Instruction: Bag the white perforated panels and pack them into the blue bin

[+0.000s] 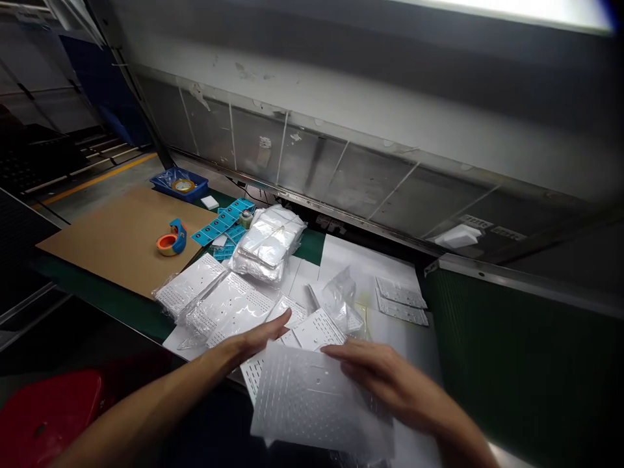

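The left hand [259, 336] is held at the side of a perforated white panel [319, 328], its thumb raised and its fingers largely hidden; whether anything is pinched there cannot be told. The right hand [377, 368] is laid with fingers stretched out at the upper edge of a front panel [316, 403]; its thumb is out of sight, so its grip cannot be made out either. The front panel is held low and close to the camera, and its rows of holes are blurred. The other panel is partly covered by it. Both forearms are cut off by the lower part of the view.

On the green surface [312, 247], white panels are enclosed in clear bags [234, 302], overlapped and blurred by glare. Behind them, wrapped packets [273, 237] are stacked; their contents are obscured by shiny film. A crumpled clear bag [344, 296] is seen beyond the hands, with part of a panel visible through it. In the blue tray [199, 192], a roll of tape [184, 186] and some clear plastic [169, 175] are contained. A small jar [246, 220] is partly hidden beside the packets; what is inside cannot be told. A red stool [53, 409] is cut off at the left.
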Motion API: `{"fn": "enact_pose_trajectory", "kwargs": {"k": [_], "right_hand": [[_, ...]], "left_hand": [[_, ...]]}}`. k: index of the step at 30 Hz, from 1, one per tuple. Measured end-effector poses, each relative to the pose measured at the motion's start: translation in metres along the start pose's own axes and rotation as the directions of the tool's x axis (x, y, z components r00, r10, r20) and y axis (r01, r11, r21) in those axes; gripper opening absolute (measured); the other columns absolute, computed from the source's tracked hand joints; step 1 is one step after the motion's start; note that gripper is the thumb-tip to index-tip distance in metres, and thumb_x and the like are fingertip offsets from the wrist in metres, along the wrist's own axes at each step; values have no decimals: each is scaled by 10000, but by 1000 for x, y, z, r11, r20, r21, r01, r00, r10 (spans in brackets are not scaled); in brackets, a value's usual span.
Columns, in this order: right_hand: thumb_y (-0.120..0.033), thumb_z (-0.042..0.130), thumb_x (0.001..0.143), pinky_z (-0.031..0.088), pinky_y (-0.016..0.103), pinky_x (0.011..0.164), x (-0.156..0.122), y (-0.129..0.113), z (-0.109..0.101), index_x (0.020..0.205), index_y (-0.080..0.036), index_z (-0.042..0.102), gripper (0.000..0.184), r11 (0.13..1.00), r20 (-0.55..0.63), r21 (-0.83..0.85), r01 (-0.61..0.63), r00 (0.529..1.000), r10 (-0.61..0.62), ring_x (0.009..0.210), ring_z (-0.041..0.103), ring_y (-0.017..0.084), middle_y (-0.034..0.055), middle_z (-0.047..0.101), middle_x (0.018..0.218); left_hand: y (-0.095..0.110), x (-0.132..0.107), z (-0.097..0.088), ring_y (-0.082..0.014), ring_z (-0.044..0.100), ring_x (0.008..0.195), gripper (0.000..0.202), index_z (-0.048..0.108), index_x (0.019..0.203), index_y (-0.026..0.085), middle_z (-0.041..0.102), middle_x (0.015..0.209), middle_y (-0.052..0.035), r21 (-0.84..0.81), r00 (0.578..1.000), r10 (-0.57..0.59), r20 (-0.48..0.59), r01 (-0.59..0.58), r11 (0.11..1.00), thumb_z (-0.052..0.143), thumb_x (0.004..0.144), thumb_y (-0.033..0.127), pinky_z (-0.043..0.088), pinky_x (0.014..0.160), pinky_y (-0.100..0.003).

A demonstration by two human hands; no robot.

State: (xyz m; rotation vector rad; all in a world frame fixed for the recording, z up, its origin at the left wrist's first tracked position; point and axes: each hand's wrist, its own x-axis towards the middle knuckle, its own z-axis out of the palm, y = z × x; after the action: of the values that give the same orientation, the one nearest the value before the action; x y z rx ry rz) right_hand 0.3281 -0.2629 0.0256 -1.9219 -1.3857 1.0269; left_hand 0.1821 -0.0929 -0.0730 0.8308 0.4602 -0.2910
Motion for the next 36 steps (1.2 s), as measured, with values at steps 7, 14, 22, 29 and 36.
{"fn": "enact_pose_trajectory", "kwargs": {"k": [7,14,22,29,36], "right_hand": [[-228,554,828,451,438,866,39,-18,5,1190,-326,558,374,908,28,-357,219,974,-224,994,577,236,19,651,1060],[-476,547,803,483,459,856,-10,8,78,1116,-255,496,386,847,-662,507,-159,558,501,1001,577,270,79,602,1092],[-497,643,714,500,435,817,10,31,130,1252,-221,398,652,429,-320,903,37,724,611,974,610,286,81,638,1091],[-621,573,699,508,509,792,-44,53,94,1428,-264,145,917,608,-487,765,-213,425,763,1169,470,376,125,397,1382],[-523,484,818,511,363,848,-57,46,66,1021,-314,657,339,924,-759,124,-361,566,322,1111,537,281,31,621,1103]], "left_hand": [[5,-2,-6,-232,622,882,478,680,929,139,685,917,-98,105,939,-134,318,106,989,501,799,563,428,858,-344],[-13,-21,-5,-285,620,931,490,580,1137,117,649,1035,-162,-94,980,149,132,-137,986,660,739,391,448,850,-421],[-10,-5,13,-280,575,986,453,593,1121,124,631,1080,-135,296,923,376,-75,-340,893,487,846,469,450,839,-394],[-1,5,-16,-228,567,952,329,568,1031,158,628,963,-85,430,713,522,-469,-332,840,602,782,371,438,834,-345],[10,5,-7,-188,628,747,606,196,1351,198,671,750,-24,394,784,564,-261,-447,803,523,852,306,455,719,-346]]}}
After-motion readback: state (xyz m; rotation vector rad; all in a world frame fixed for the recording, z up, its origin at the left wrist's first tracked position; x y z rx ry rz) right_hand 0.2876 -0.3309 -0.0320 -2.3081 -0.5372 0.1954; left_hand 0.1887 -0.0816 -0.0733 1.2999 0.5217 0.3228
